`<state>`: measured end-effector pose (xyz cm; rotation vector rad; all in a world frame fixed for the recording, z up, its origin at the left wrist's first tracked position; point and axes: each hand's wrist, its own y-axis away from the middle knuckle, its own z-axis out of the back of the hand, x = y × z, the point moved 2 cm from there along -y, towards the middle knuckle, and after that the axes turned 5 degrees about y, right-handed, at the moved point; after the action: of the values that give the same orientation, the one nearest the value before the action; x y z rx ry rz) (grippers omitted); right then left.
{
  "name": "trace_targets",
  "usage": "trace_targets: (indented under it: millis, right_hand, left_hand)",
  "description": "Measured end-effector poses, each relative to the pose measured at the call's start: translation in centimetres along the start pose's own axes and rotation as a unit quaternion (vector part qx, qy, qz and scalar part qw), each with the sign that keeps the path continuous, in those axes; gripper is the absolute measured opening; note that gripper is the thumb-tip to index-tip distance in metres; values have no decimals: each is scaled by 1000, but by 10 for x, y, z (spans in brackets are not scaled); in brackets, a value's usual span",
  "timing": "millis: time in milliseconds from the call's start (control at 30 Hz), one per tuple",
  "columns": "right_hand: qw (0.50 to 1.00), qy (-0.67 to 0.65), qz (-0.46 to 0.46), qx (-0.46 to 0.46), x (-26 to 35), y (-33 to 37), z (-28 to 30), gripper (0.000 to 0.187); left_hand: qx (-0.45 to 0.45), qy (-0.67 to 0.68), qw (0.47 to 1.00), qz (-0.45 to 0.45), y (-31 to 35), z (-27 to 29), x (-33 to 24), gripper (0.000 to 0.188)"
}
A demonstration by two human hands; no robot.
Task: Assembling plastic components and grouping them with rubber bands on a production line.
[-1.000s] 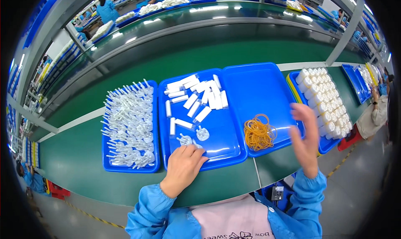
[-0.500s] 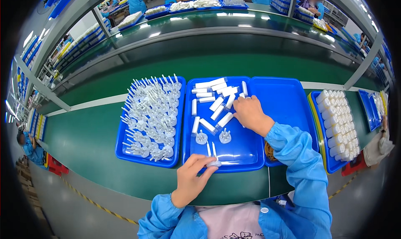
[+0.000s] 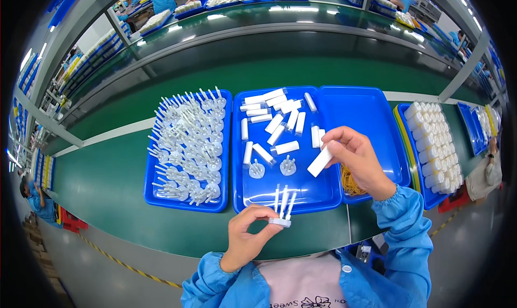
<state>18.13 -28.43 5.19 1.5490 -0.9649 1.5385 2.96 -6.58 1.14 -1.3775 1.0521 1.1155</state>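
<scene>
Left blue tray (image 3: 152, 185) at nine o'clock brims with clear pronged pieces (image 3: 188, 141); yellow rubber bands (image 3: 351, 181) at four; white capped bottles (image 3: 432, 142) stacked at three o'clock.

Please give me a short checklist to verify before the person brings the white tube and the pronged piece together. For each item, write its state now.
1. Left hand holds the pronged base firmly: ok, fingertips pinch its flat base, prongs pointing up.
2. Right hand holds one white tube: ok, a single tube between thumb and fingers.
3. Tube lined up with the prongs: not ok, it is tilted and well apart from them.
4. Open end of the tube faces the prongs: cannot tell.
5. More tubes ready in the middle blue tray: ok, many lie loose there.
6. More pronged parts available in the left blue tray: ok, it is full.
</scene>
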Motion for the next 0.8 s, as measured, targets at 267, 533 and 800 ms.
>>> trace_targets:
  millis: [267, 533, 800]
  right_hand:
    - [992, -108, -67, 11, -7, 14, -12, 21]
    - [993, -68, -68, 68, -4, 17, -14, 17]
    - [996, -60, -63, 9, -4, 51, -46, 15]
  left_hand:
    - [55, 71, 995, 39, -6, -18, -7, 15]
    - [101, 50, 993, 31, -8, -14, -4, 16]
    - [15, -19, 998, -50, -8, -17, 6, 22]
